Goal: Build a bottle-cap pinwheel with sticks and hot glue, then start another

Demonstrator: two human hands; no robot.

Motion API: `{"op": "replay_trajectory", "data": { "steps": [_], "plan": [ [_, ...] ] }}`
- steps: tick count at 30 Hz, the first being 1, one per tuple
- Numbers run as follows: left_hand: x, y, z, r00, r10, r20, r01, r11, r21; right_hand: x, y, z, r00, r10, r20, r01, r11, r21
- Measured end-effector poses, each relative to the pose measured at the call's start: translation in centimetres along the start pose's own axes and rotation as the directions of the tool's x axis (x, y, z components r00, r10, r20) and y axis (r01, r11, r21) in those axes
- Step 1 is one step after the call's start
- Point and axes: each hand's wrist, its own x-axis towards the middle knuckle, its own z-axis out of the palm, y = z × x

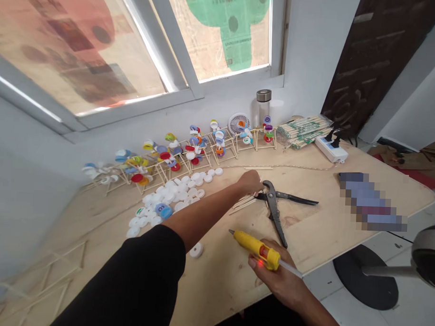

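Observation:
My right hand [276, 274] is wrapped round a yellow glue gun [259, 247], its nozzle pointing left and a clear glue stick coming out of the back. A small red light glows on the gun. My left hand [251, 182] reaches across the table with its fingers closed and turned away, beside thin wooden sticks [242, 204] and black pliers [273, 203]. What its fingertips hold, if anything, is hidden. White bottle caps [181, 190] are spread left of my forearm, and a single white cap roll [196, 250] sits nearer me.
Stick frames with coloured caps [168, 156] line the wall. Behind are a small fan [239, 123] and a bottle [263, 109]. Packed sticks [304, 131], a power strip [331, 149] and a blurred phone [371, 201] are on the right. More stick frames [62, 276] lie at lower left.

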Motion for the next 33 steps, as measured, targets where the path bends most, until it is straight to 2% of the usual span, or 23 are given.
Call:
{"op": "replay_trajectory", "data": {
  "steps": [13, 19, 26, 33],
  "plan": [
    [1.8, -0.2, 0.9, 0.996, -0.092, -0.003, 0.091, 0.994, -0.059, 0.2, -0.2, -0.3, 1.0, 0.007, 0.011, -0.007, 1.0, -0.001],
    [1.5, -0.2, 0.8, 0.989, -0.147, -0.01, 0.144, 0.979, -0.141, 0.1, 0.0, -0.3, 1.0, 0.007, 0.006, -0.007, 1.0, -0.001],
    [0.5, -1.1, -0.3, 0.983, -0.178, -0.048, 0.166, 0.968, -0.189, 0.1, 0.1, -0.2, 1.0, 0.017, 0.004, -0.017, 1.0, -0.015],
    [-0.4, -0.7, 0.0, 0.992, -0.118, -0.044, 0.111, 0.985, -0.13, 0.1, 0.5, 0.0, 1.0, -0.005, -0.026, 0.004, 0.999, -0.036]
  ]
}}
